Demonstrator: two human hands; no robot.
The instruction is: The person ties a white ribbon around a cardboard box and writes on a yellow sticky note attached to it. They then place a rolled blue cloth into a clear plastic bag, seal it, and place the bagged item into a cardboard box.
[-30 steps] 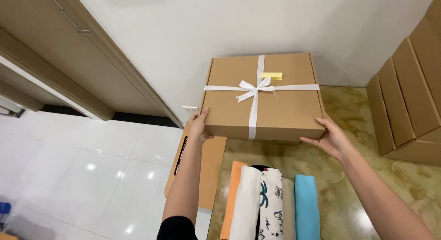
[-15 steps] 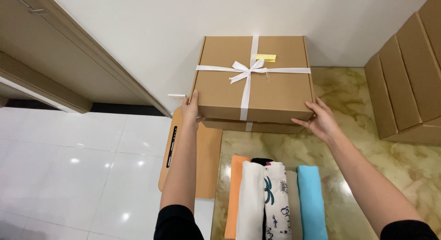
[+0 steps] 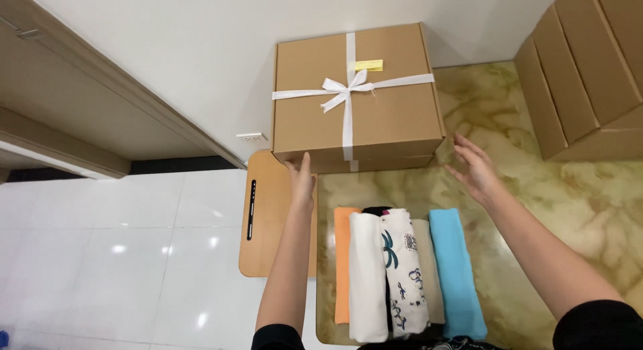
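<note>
Marbled in green and gold, the bench [image 3: 536, 189] takes up the right half of the head view, set against a white wall [image 3: 201, 55], with glossy white floor tiles [image 3: 120, 256] seen to its left. Plain brown cardboard boxes [image 3: 583, 75] are stacked at the far right of the bench. A brown cardboard box [image 3: 375, 115], tied crosswise with white ribbon [image 3: 345, 89] knotted in a bow and marked by a small yellow label [image 3: 368, 65], is seen at the far edge of the bench, against the wall. A light wooden board [image 3: 274, 216] with a dark slot is seen beside the bench's left edge. A row of folded cloths [image 3: 402, 269] is laid on the near part of the bench: orange, white, a printed white one, beige and light blue, side by side.

The left hand [image 3: 301, 182] is placed at the box's lower left corner, its fingertips touching the cardboard; no grip is closed on it. The right hand [image 3: 472, 166] is held open with fingers spread, just beside the box's lower right corner and apart from it.
</note>
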